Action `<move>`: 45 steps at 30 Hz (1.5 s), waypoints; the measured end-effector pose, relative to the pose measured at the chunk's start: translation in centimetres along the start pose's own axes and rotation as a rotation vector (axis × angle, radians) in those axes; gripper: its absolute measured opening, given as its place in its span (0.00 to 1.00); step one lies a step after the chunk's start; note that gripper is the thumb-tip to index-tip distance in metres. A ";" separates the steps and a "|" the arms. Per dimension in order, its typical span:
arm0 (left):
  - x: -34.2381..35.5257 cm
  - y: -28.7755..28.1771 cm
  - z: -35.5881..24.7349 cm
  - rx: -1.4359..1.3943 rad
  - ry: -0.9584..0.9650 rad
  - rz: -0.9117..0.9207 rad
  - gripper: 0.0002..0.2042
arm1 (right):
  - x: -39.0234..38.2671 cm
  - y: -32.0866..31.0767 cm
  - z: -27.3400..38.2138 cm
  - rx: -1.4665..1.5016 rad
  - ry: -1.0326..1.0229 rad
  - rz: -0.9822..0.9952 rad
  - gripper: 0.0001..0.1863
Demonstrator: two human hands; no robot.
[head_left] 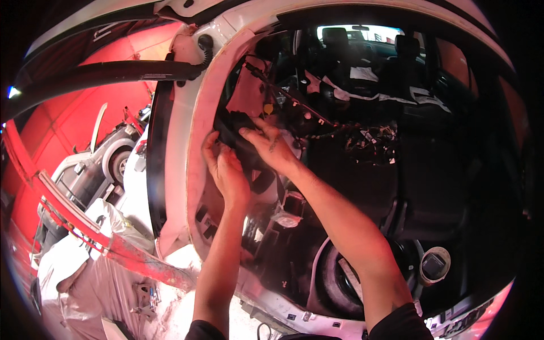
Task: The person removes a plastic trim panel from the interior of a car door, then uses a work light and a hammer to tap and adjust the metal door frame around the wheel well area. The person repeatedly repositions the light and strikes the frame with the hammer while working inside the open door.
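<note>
Car interior, seemingly stripped (red wall).

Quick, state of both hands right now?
Left hand: fingers curled at the black piece; whether it grips cannot be told.
Right hand: closed, holding the black piece's upper part.

A pale pillar hems the left hand; room opens over black panels.

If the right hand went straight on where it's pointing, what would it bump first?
Probably the black piece right at the fingertips of the right hand; they seem to touch, but depth is unclear.
</note>
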State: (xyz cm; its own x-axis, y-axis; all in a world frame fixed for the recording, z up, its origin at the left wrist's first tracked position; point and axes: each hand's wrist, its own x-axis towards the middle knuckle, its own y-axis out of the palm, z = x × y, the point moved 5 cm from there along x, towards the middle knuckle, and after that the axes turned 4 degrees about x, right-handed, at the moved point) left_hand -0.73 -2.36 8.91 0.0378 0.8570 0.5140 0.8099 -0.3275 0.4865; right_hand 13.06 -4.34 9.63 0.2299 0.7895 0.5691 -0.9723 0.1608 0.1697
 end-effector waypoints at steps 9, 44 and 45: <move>-0.5 1.9 2.0 -0.169 0.067 -0.034 0.22 | 0.3 -2.2 3.4 -0.119 -0.152 0.121 0.24; 2.2 -2.9 5.9 -0.242 -0.068 -0.164 0.12 | 3.1 -3.3 4.1 -0.773 -0.057 0.557 0.18; 2.1 -4.1 6.5 -0.304 -0.128 -0.272 0.12 | 2.7 -5.6 5.0 -0.624 0.056 0.600 0.24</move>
State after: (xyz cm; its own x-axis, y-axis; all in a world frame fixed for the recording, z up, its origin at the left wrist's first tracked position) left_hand -0.20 3.39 3.38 -0.0654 0.9645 0.2559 0.5915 -0.1690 0.7884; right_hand 19.30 -6.08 14.25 -0.3156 0.8706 0.3775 -0.7779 -0.0096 -0.6283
